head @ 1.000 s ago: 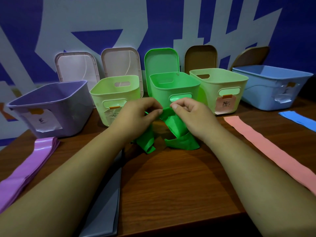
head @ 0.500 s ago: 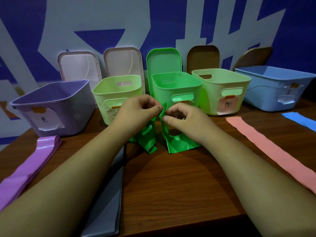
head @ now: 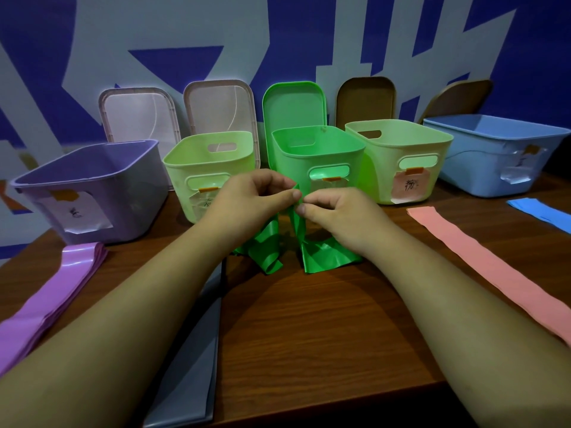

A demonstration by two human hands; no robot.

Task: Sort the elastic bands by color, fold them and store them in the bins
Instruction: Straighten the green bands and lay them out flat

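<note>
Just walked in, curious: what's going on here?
A person's left hand and right hand pinch the top of a green elastic band, held up before the green bin; its ends rest crumpled on the table. Purple bands, a grey band, a pink band and a blue band lie flat on the table.

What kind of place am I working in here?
Likely a staged sorting workstation: a wooden table against a blue-and-white painted wall, a row of open, paper-labelled bins like the green bin, and colour-sorted bands such as the pink band laid flat.
</note>
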